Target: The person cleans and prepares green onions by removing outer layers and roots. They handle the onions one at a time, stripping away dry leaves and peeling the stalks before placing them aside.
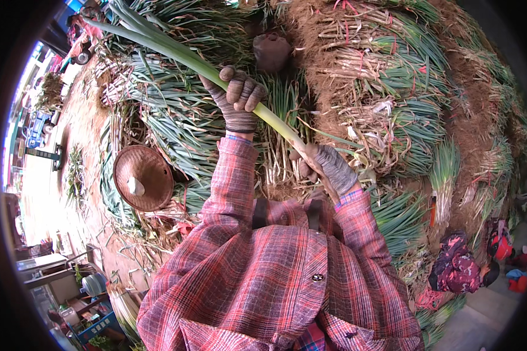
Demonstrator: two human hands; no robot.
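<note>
A long green onion with a thick pale stem runs slantwise in front of me, its green leaves towards the upper left. My left hand, in a dirty striped knit glove, is closed around its green part. Lower down, my right hand, in a like glove, grips the pale stem close to the lower end. Beneath the stem lies a row of loose green onions with white stalks. The root end is partly hidden by my right hand and sleeve.
Tied bundles of green onions are heaped at the right, with leafy piles at the left. A conical woven hat rests at the left. A dark rounded object stands ahead. A person in patterned clothing is at the lower right.
</note>
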